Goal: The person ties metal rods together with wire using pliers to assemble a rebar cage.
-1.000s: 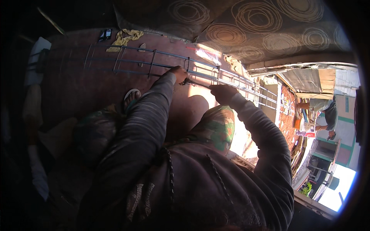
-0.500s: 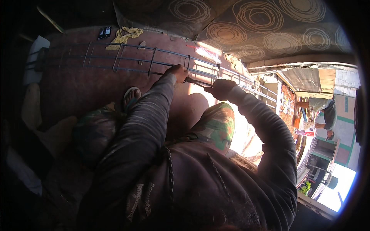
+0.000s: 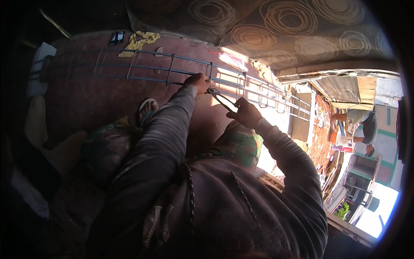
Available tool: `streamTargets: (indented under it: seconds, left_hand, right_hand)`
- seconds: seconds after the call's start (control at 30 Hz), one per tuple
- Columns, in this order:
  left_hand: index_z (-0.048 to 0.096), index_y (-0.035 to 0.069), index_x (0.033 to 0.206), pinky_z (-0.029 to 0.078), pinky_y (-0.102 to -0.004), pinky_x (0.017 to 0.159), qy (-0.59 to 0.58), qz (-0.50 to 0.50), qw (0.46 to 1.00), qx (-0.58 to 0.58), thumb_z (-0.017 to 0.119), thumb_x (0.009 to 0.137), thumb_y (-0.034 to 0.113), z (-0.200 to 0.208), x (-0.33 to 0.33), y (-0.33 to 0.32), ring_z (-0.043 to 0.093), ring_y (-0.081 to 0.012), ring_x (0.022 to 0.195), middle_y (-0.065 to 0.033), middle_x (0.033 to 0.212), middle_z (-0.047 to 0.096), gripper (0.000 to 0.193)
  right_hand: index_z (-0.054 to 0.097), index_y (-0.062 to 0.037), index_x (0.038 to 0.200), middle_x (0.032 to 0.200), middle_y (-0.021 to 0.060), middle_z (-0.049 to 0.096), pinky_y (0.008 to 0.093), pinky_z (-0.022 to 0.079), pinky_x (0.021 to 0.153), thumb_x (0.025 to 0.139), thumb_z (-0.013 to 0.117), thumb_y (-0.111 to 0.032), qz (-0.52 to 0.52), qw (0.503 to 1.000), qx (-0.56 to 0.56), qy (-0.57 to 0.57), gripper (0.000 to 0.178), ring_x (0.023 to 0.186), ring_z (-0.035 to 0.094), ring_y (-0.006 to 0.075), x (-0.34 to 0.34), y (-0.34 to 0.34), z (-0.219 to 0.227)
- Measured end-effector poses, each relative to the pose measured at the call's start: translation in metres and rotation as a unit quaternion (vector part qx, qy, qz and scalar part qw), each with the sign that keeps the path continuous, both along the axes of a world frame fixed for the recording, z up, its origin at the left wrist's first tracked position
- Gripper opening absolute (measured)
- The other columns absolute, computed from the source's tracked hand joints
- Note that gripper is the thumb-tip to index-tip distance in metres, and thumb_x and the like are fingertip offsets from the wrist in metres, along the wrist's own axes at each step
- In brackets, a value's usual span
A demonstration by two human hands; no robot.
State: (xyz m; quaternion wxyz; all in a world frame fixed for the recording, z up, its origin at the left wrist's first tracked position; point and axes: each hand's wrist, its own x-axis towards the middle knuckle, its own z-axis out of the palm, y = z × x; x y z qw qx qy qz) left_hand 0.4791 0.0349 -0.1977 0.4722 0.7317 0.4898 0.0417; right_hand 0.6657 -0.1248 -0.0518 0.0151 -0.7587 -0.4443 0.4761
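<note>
A long cage of steel bars with square ties (image 3: 172, 71) lies across a dark red floor (image 3: 86, 99). My left hand (image 3: 198, 82) is closed around a bar of the cage near a tie. My right hand (image 3: 245, 113) grips the handles of a plier-like tool (image 3: 222, 100), whose head reaches up to the bar right beside my left hand. Both my arms are in dark long sleeves.
My foot in a sandal (image 3: 146, 110) rests below the cage. A yellow rag (image 3: 138, 41) and small dark objects (image 3: 115, 38) lie beyond the cage. A patterned sheet (image 3: 280, 26) hangs above. At far right a person (image 3: 360, 123) bends over outdoors in sunlight.
My right hand has drawn back from the cage toward me and now holds the tool handles out. My left hand stays on the bar.
</note>
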Motion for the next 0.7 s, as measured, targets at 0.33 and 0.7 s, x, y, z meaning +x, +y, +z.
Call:
streamTargets:
  seconds: [0.33,0.7]
  left_hand:
    - [0.075,0.007,0.096,0.052,-0.0427,0.086,-0.013,0.008,1.000,-0.018,0.058,0.096,0.044,0.000,-0.002,0.000,0.071,-0.0321,0.093,-0.0145,0.094,0.075,0.041]
    - [0.074,0.005,0.093,0.052,-0.0424,0.084,-0.035,-0.015,0.999,-0.030,0.059,0.096,0.044,0.000,-0.002,0.004,0.071,-0.0310,0.086,-0.0151,0.086,0.074,0.042]
  right_hand:
    - [0.069,-0.0123,0.117,0.099,0.0189,0.072,0.0507,0.056,0.081,0.103,0.044,-0.050,0.276,0.900,0.000,-0.337,0.047,0.090,0.070,0.0379,-0.024,0.012,0.017]
    - [0.063,-0.0029,0.099,0.063,0.0035,0.050,0.0282,0.036,0.047,0.095,0.051,-0.068,-0.255,0.887,-0.262,0.284,0.066,0.050,0.046,0.0188,-0.003,-0.008,-0.005]
